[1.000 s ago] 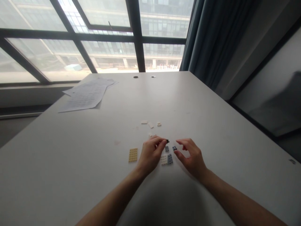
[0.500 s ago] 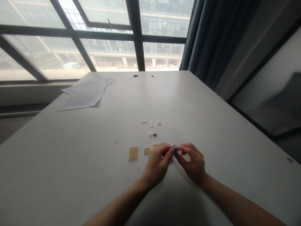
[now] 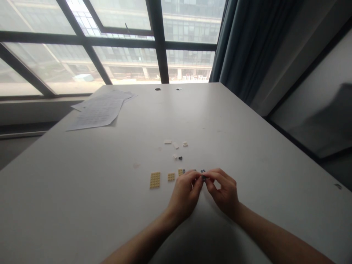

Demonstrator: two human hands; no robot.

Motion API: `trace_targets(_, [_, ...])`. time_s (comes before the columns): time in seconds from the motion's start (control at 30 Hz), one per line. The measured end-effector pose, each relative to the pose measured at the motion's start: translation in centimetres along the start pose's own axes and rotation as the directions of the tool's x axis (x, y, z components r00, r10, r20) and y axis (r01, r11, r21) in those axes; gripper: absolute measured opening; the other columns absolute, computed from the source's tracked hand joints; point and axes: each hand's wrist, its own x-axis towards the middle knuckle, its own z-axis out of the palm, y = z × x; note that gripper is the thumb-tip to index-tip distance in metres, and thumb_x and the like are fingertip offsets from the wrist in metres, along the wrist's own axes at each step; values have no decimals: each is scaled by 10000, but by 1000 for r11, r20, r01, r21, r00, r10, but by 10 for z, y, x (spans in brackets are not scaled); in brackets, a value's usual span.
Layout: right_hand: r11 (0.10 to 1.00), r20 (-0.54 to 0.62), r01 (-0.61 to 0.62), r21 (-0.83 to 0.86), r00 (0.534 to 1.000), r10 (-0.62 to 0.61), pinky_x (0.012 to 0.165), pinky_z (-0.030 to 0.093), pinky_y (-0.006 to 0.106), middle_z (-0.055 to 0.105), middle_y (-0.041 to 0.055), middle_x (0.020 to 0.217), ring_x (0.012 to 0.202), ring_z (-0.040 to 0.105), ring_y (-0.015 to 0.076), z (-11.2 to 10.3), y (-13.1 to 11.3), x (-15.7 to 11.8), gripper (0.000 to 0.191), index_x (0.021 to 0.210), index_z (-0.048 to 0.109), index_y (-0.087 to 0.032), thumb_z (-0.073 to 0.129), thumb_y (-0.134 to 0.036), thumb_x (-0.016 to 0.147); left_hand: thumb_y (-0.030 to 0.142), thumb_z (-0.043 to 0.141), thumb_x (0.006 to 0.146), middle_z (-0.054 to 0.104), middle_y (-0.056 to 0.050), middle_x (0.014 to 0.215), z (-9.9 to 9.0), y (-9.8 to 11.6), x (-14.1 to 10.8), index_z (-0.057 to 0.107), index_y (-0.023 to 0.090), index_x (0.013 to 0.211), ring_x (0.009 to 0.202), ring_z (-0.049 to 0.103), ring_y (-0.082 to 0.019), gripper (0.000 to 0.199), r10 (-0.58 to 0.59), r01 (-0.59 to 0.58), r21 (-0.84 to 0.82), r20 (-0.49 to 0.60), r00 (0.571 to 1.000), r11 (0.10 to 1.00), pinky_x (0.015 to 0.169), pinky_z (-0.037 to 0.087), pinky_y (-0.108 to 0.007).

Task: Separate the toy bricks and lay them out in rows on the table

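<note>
Between the fingertips of both hands sits a small dark toy brick [image 3: 204, 178], mostly covered by the fingers. My left hand [image 3: 185, 192] pinches it from the left, and my right hand [image 3: 224, 190] pinches it from the right. Just beyond the fingertips lies a blue-grey studded piece [image 3: 202, 171]. To the left of my left hand are a large tan studded plate [image 3: 155, 180] and a smaller tan plate [image 3: 171, 177]. Another tan piece [image 3: 180, 172] with a grey piece beside it shows partly behind the left hand.
Farther out on the white table [image 3: 110, 205] lie a black piece [image 3: 180, 158], a small white piece [image 3: 175, 157], white tiles [image 3: 167, 142] and a white studded piece [image 3: 185, 144]. Printed papers [image 3: 99, 112] rest at the far left, before the window.
Both hands have shifted slightly, and the dark brick between them is turned and sits a little lower. More of the blue-grey piece beyond the fingers shows now.
</note>
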Motion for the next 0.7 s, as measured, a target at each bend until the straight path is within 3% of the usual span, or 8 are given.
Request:
trace_targets(0.2, [999, 22, -30, -16, 999, 30, 691, 515, 292, 672, 29, 817, 731, 615, 155, -1, 3, 2, 169, 909, 672, -214, 546, -125, 841, 289, 497, 896, 629, -38, 776, -16, -4, 11, 639, 195, 784, 746, 561, -169, 204, 138, -147, 313, 49, 989, 938, 696, 416, -281])
trace_targets(0.33, [996, -2, -87, -33, 996, 87, 638, 503, 276, 666, 22, 785, 651, 588, 139, -1, 6, 5, 141, 878, 676, -209, 550, -157, 844, 270, 560, 857, 658, -77, 934, -42, -20, 38, 666, 190, 941, 910, 540, -244, 157, 161, -83, 652, -60, 985, 754, 835, 413, -377])
trace_targets(0.4, [994, -10, -108, -34, 994, 108, 629, 502, 275, 662, 21, 776, 635, 578, 137, 0, 7, 6, 135, 871, 675, -208, 549, -168, 844, 288, 592, 836, 655, -93, 979, -51, -30, 51, 674, 185, 987, 945, 528, -271, 201, 122, -42, 755, -50, 991, 654, 833, 410, -402])
trace_targets(0.53, [993, -7, -109, -35, 994, 108, 623, 496, 274, 657, 21, 766, 636, 571, 137, 0, 8, 7, 132, 870, 676, -205, 554, -166, 840, 311, 593, 835, 649, -91, 954, -56, -44, 64, 710, 201, 904, 950, 524, -273, 175, 69, -69, 814, 36, 997, 576, 817, 404, -395])
trace_targets(0.7, [992, -6, -118, -39, 993, 118, 630, 486, 271, 651, 15, 762, 635, 562, 133, -1, 10, 7, 127, 871, 675, -204, 560, -163, 836, 283, 542, 863, 637, -101, 937, -49, -48, 68, 710, 193, 841, 939, 510, -280, 191, 107, -121, 834, 75, 991, 538, 797, 386, -405])
